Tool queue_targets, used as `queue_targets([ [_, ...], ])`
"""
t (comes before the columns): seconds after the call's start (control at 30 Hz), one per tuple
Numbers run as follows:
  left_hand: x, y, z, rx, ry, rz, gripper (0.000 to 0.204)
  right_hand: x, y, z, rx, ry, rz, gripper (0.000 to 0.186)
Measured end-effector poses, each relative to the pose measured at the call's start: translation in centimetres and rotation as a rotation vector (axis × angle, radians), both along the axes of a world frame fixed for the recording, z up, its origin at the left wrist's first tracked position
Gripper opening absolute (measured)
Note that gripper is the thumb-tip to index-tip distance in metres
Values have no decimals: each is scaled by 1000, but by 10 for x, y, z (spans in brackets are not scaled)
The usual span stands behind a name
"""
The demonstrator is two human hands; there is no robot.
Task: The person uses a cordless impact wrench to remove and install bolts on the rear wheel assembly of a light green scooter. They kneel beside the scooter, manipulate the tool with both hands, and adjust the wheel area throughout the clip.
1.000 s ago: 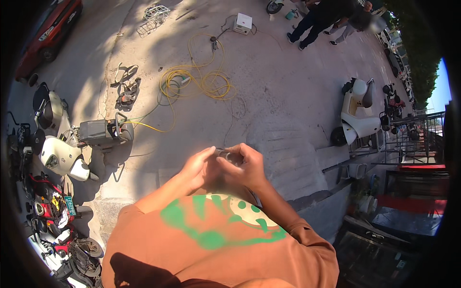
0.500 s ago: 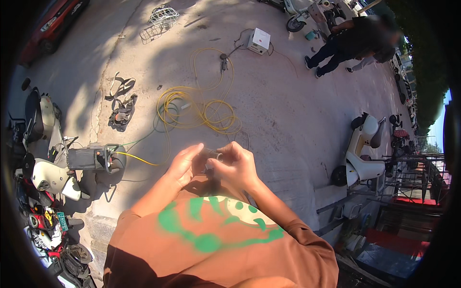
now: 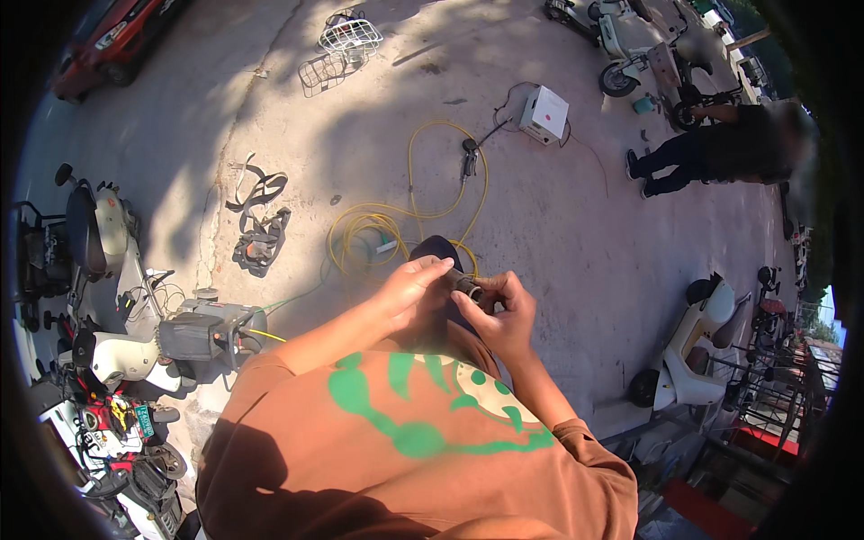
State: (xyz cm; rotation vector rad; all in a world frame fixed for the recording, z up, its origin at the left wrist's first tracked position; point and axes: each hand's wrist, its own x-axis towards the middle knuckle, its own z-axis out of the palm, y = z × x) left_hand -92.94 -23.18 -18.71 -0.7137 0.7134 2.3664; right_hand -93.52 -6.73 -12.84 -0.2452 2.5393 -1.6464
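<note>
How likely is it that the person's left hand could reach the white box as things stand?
Probably not: the left hand is close in, seemingly busy with a small cylindrical part, while the white box stands well ahead, beyond the yellow coil.

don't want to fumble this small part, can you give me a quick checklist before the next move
1. Right hand on the dark cylindrical part: ok, thumb and fingers are around it.
2. Left hand grip: cannot tell, its fingertips reach the part's other end but contact is partly hidden.
3. Hands gloved: not ok, both are bare.
4. Ground ahead free of trip hazards: not ok, loops of yellow hose lie there.
5. Other person clear of the hands: ok, standing well off at upper right.
6. Part undamaged: cannot tell, it is too small and partly covered.
</note>
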Motion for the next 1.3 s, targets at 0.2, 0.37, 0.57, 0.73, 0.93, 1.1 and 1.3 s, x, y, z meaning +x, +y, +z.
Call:
queue_targets([
  [0.2, -165, -5, -18, -41, -26, -35, 16, -151, -12, -29, 6, 134, 62, 28],
  [0.37, -353, -6, -8, -36, -11, -76, 22, -324, -11, -57, -99, 310, 240, 35],
  [0.57, -552, -30, 32, -110, 11, -150, 29, -523, -26, -1, -263, -98, 385, 20],
  [0.73, -668, -45, 47, -105, -67, -92, 26, -661, -47, 3, -164, 44, 448, 21],
  [0.93, -842, -66, 19, -107, -83, -100, 24, -841, -73, -18, 174, 242, 422, 24],
  [1.1, -1026, -79, 1, -147, -3, -179, 21, -987, -66, -6, 152, 76, 256, 33],
  [1.3, -1226, -60, 26, -112, -33, -265, 27, -1118, 1, -26, 158, -69, -176, 16],
])
